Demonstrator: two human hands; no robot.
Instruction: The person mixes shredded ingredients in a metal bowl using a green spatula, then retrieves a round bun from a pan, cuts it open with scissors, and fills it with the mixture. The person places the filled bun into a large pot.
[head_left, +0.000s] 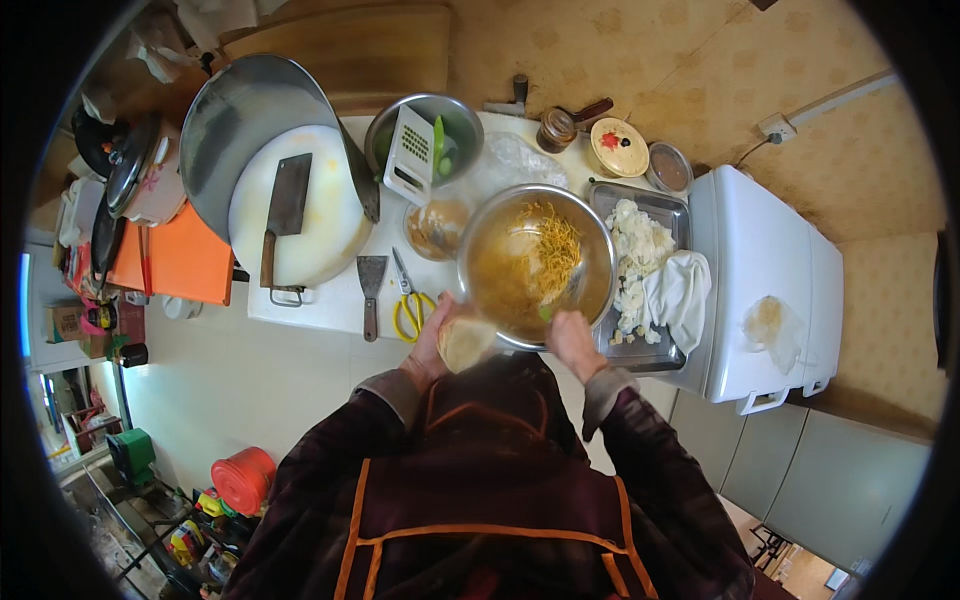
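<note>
My left hand (429, 341) holds a pale, rounded piece that looks like flatbread or dough (465, 345), blurred, just off the table's front edge. My right hand (574, 341) is closed at the near rim of a steel mixing bowl (480, 300). It seems to grip a utensil, perhaps a spoon (574, 283), that reaches into the bowl; the handle is mostly hidden. Yellow shreds (559, 251) lie heaped in the bowl's far right half. A small green bit (545, 311) shows beside my right fingers. Yellow-handled scissors (411, 304) lie left of my left hand.
A cleaver (291, 195) rests on a round white chopping block (330, 225) behind a curved metal shield (217, 142). Nearby are a scraper (371, 289) and a grater (412, 150) over another bowl (469, 127). A steel tray (645, 361) holds white crumbly food (637, 232) beside a white freezer (772, 262).
</note>
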